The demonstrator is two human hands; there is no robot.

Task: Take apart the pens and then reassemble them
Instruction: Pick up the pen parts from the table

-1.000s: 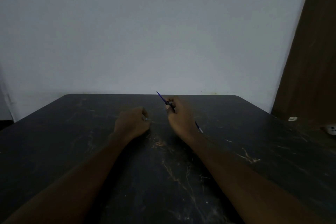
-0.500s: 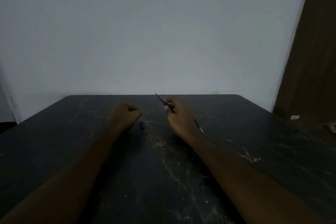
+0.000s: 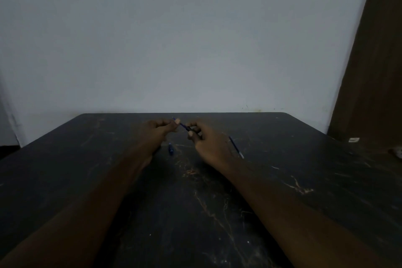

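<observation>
dimly, thin blue pen (image 3: 183, 125) pinched at both ends, left hand (image 3: 157, 130) grip, right hand (image 3: 207, 140) grip

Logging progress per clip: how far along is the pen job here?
Done, it seems: a blue cap lies loose on the table, and a thin pen part lies beside the right hand. In hand: both hands, left hand included, grip a blue pen piece. Left: fitting everything together.

**Your bare arms and hands**

Both your forearms are bare as far as the bottom edge of the view, with no sleeve showing. Your left hand (image 3: 155, 131) and right hand (image 3: 208, 143) carry no glove, ring, watch or band that the dim light lets you see.
</observation>
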